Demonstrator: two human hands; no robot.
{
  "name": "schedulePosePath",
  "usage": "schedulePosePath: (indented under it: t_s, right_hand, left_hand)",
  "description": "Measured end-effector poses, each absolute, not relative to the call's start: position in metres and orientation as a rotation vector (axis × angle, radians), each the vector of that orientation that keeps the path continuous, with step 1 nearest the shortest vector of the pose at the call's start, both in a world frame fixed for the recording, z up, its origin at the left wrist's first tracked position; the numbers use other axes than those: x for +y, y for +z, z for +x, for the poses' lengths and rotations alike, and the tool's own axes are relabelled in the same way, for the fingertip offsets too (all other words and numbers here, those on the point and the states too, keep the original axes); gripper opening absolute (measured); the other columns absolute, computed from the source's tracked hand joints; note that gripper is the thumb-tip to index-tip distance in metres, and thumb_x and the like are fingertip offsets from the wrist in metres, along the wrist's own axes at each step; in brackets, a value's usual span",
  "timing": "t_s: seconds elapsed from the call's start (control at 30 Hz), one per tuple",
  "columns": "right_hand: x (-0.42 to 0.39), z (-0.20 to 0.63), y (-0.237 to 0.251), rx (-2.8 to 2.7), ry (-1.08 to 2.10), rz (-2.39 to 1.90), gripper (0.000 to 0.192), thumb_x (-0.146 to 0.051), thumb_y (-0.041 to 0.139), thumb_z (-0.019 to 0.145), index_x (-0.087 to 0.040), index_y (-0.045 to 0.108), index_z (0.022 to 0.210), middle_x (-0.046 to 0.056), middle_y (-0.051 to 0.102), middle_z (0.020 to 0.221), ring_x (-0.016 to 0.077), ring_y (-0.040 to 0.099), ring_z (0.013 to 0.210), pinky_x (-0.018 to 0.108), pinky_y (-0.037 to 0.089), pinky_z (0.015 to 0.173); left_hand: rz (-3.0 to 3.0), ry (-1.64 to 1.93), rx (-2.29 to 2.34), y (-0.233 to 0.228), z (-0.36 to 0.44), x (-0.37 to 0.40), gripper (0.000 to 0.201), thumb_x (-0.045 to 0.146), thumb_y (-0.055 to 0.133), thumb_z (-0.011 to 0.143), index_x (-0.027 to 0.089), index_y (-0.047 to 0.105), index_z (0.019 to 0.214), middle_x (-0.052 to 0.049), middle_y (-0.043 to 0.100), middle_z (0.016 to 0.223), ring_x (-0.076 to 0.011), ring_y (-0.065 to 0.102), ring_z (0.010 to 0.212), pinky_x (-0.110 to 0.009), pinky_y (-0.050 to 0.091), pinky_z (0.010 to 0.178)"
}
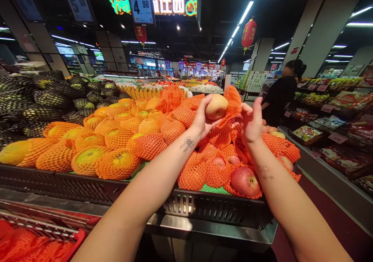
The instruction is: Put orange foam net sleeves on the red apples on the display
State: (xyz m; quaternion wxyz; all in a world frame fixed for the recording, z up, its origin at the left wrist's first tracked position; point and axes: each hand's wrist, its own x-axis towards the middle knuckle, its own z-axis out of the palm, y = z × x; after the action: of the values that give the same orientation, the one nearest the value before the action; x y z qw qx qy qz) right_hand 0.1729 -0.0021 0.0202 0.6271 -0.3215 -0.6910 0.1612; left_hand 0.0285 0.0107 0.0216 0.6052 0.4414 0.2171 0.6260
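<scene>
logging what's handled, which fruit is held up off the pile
The yellowish fruit in the left hand, its net bunched toward the right hand; the other fruit lies piled.

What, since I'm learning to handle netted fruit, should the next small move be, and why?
I'd probably steady the yellowish fruit in the left hand and ease the orange foam net clear with the right hand: most of the fruit's visible surface is bare, and the net sits at its right side, close to the right hand's fingers.
</scene>
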Motion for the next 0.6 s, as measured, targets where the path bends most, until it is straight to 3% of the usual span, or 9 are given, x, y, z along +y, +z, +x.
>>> schedulePosePath:
  t_s: [0.07,0.17,0.23,0.33,0.5,0.6]
  right_hand:
    - [0.001,0.176,0.020,-1.514,0.512,-0.720,0.075,-0.073,0.009,0.095,-0.026,0.067,0.090,0.006,0.067,0.078,0.0233,0.068,0.081,0.036,0.054,0.064]
    - [0.008,0.176,0.017,-1.397,0.597,-0.673,0.048,-0.074,0.055,0.082,-0.029,0.064,0.098,0.003,0.070,0.094,0.0198,0.067,0.080,0.032,0.054,0.063]
    - [0.012,0.174,0.015,-1.352,0.643,-0.645,0.047,-0.064,0.074,0.073,-0.030,0.064,0.104,0.002,0.071,0.108,0.0193,0.068,0.089,0.030,0.054,0.066]
    - [0.013,0.172,0.014,-1.315,0.817,-0.635,0.050,-0.063,0.080,0.066,-0.029,0.069,0.100,0.002,0.072,0.114,0.0198,0.068,0.098,0.028,0.056,0.069]
    - [0.004,0.170,0.020,-1.294,1.013,-0.635,0.052,-0.061,0.090,0.053,-0.026,0.074,0.088,0.003,0.077,0.098,0.0189,0.070,0.088,0.026,0.055,0.061]
    - [0.000,0.170,0.022,-1.298,1.048,-0.587,0.048,-0.055,0.092,0.054,-0.025,0.076,0.088,0.003,0.079,0.095,0.0207,0.072,0.086,0.030,0.059,0.066]
  left_hand:
    - [0.994,1.464,0.448,0.022,0.029,0.010,0.076,0.064,0.062,0.078,0.018,0.053,0.138,-0.009,0.074,0.107,-0.0220,0.071,0.099,-0.032,0.061,0.083]
    - [0.934,1.485,0.391,0.020,0.032,0.008,0.070,0.060,0.064,0.077,0.018,0.057,0.133,-0.008,0.075,0.102,-0.0219,0.072,0.094,-0.031,0.062,0.079]
    - [0.908,1.485,0.372,0.018,0.034,0.009,0.068,0.059,0.067,0.075,0.017,0.060,0.129,-0.008,0.076,0.099,-0.0227,0.073,0.091,-0.031,0.061,0.076]
    - [0.889,1.480,0.374,0.014,0.034,0.013,0.063,0.058,0.068,0.074,0.016,0.064,0.122,-0.009,0.077,0.092,-0.0234,0.074,0.087,-0.031,0.061,0.072]
    - [0.897,1.473,0.419,0.012,0.033,0.019,0.056,0.057,0.067,0.076,0.017,0.067,0.116,-0.008,0.077,0.086,-0.0241,0.074,0.087,-0.031,0.060,0.072]
    - [0.934,1.478,0.408,0.012,0.033,0.017,0.055,0.058,0.067,0.076,0.019,0.067,0.115,-0.007,0.077,0.084,-0.0238,0.074,0.088,-0.032,0.059,0.074]
